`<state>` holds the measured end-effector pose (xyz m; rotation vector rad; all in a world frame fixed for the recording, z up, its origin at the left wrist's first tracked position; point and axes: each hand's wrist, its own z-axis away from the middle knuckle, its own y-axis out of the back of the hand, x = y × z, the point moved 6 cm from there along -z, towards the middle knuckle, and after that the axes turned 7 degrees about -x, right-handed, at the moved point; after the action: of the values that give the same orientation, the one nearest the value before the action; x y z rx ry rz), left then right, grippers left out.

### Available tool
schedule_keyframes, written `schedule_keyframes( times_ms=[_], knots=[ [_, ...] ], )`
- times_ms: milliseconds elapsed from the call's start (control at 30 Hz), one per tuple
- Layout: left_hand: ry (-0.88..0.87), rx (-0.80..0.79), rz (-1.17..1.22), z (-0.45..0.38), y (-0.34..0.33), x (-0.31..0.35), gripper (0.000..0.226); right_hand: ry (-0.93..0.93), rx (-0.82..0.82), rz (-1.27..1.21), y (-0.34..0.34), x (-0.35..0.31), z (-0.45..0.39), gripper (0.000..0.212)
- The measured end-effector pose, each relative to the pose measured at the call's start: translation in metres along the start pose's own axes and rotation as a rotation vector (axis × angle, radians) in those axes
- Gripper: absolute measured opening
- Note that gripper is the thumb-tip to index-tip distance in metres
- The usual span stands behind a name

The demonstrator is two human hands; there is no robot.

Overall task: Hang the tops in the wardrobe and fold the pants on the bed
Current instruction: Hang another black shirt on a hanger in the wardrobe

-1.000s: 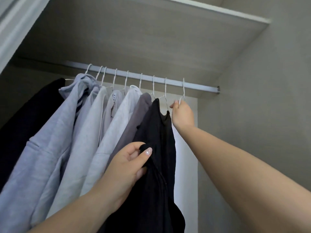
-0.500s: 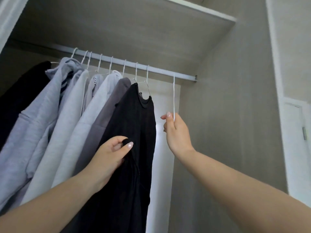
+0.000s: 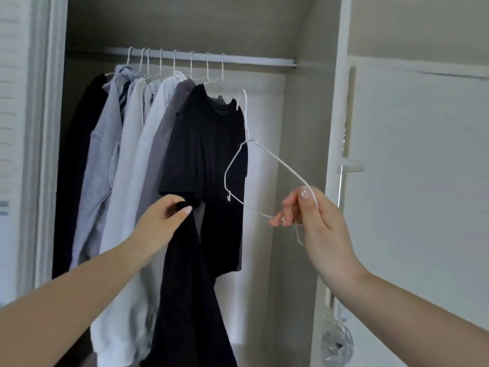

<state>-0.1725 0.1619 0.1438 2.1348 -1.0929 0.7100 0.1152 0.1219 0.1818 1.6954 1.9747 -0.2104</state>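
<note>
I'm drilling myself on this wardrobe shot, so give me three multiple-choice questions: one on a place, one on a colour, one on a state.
1. Where is the white hanger?
A. on the rail
B. in the right hand, off the rail
C. on the floor

2. What colour is the garment that the left hand grips?
A. black
B. white
C. grey

3. How is the left hand?
A. flat open
B. pinching cloth
C. empty fist

Key: B, the right hand holds it below the rail; A, the cloth is black; B, fingers close on fabric.

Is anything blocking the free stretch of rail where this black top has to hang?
Nothing visible does. The rail is bare to the right of the hung black T-shirt. The right hand holds the empty white hanger off it; the left hand grips the black top.
</note>
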Motion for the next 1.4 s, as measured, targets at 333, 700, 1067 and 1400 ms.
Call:
schedule_keyframes(
  times_ms=[333,700,1067,1400],
  knots=[
    [0.120,-0.033,-0.103,0.077,0.015,0.010,0.007,-0.051,0.079,-0.250,0.057,-0.050,0.082,0.032],
    [0.155,-0.073,-0.130,0.135,0.068,0.006,0.012,-0.217,0.084,-0.536,0.057,-0.045,0.111,0.033],
    [-0.137,-0.314,-0.238,0.148,0.036,0.098,0.019,-0.325,0.073,-0.543,0.049,-0.016,0.126,0.031],
    [-0.131,-0.279,-0.261,0.157,0.013,0.108,0.006,-0.608,0.027,-0.901,0.036,0.041,0.182,0.067]
  ],
)
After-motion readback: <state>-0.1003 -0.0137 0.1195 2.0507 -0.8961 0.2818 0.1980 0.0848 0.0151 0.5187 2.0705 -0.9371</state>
